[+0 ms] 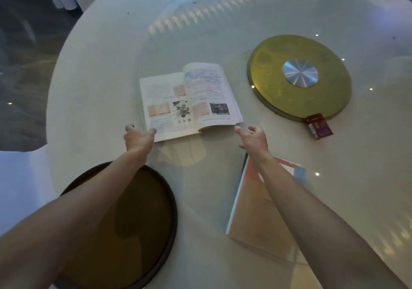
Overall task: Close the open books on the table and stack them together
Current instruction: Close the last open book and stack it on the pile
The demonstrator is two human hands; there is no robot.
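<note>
An open book [189,101] with printed text and pictures lies flat on the round white table [93,70], pages up. My left hand [138,138] rests at its near left corner, thumb touching the page edge; whether it grips the corner I cannot tell. My right hand [253,140] hovers just off the book's near right corner, fingers spread, holding nothing. A closed book [252,213] with a pale orange, pink and blue cover lies nearer to me on the right, partly hidden under my right forearm.
A dark round tray [151,233] sits at the near left under my left arm. A gold turntable disc [298,77] with a silver hub lies at the right. A small red packet [318,126] rests at the disc's near edge. The table's edge curves at far left.
</note>
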